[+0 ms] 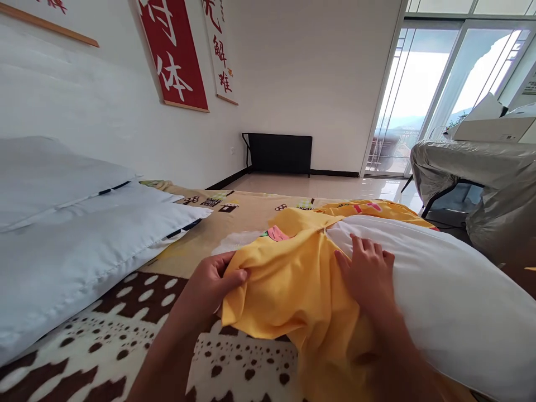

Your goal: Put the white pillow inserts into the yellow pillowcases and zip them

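Nearest me spreads a patterned bedspread [247, 357], carrying a white pillow [452, 290] at right. Against that pillow's left end bunches a yellow cover [288, 296]; I judge the work partway, the pair meeting there only, with most of the pillow left outside. My left grip [216, 282] pinches the cover; whether my right grip [371, 273] clasps anything, I can't tell.

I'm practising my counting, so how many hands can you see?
2. The left hand pinches the left side of the yellow cloth. The right hand lies where that cloth meets the white pillow on the right. I see no others.
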Tool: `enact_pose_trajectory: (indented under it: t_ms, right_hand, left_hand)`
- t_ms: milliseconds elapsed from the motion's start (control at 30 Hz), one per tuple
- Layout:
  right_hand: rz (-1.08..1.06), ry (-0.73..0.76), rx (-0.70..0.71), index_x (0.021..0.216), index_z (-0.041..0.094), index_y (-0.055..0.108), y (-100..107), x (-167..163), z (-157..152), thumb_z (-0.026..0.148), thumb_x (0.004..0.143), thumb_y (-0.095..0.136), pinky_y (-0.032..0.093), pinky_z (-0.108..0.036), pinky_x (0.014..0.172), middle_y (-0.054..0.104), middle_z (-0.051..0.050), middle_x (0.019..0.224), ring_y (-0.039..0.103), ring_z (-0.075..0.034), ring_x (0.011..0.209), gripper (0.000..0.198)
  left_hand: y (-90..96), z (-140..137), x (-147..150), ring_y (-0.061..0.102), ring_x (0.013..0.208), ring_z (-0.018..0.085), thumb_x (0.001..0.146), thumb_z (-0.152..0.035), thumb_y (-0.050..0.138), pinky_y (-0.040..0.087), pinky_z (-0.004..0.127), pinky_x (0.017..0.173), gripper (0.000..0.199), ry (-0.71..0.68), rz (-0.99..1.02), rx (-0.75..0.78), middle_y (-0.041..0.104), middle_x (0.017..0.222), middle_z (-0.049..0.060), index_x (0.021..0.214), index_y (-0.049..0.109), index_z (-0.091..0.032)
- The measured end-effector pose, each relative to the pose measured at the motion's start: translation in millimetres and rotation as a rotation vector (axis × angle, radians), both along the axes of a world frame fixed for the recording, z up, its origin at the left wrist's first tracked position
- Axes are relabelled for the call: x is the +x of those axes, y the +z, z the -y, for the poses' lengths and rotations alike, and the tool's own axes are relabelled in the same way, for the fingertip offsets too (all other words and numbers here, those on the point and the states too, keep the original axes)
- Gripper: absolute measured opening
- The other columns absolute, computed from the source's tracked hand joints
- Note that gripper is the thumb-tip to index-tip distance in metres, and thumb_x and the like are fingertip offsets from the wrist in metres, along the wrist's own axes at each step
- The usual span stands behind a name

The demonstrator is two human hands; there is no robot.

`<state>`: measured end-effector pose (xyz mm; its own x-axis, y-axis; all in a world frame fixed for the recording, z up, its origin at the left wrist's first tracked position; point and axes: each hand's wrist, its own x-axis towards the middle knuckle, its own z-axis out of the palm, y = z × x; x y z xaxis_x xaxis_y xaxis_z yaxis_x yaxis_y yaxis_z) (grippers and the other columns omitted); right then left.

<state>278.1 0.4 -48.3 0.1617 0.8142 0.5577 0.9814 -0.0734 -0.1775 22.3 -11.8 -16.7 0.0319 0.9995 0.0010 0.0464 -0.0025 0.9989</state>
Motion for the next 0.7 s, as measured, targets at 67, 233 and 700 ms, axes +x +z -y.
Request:
enact_pose_trajectory:
  t_ms: [67,233,700]
  right_hand:
    - [-0.021,0.018,-0.160,0.110,0.013,0.060,-4.3,3.2,-8.4,0.040,0.090,0.043,0.033,-0.044,0.085,0.064,-0.016,0.102,0.055,-0.032,0.100,0.038]
    - [-0.185,0.270,-0.301,0.090,0.015,0.064,-6.6,1.4,-9.9,0.034,0.089,0.045,0.036,-0.036,0.083,0.068,-0.011,0.090,0.059,-0.025,0.091,0.027]
    - [-0.567,0.893,-1.008,0.105,0.020,0.067,-28.0,42.3,93.9,0.028,0.070,0.063,0.046,-0.031,0.083,0.068,-0.001,0.107,0.060,-0.023,0.098,0.036]
  left_hand:
    - [-3.0,2.8,0.6,0.063,0.066,0.024,0.051,-0.030,0.068,0.047,0.025,0.051,0.034,-0.012,-0.137,0.012,0.068,0.070,0.002,0.081,0.066,-0.015]
    - [-36.3,4.2,-28.0,0.062,0.070,0.025,0.058,-0.039,0.058,0.044,0.025,0.055,0.029,0.088,-0.482,-0.002,0.064,0.068,0.002,0.074,0.061,-0.016]
    - [-75.2,-9.5,-39.2,0.064,0.085,0.036,0.072,-0.021,0.049,0.043,0.043,0.076,0.015,0.243,-1.384,0.220,0.067,0.080,0.019,0.066,0.059,-0.012]
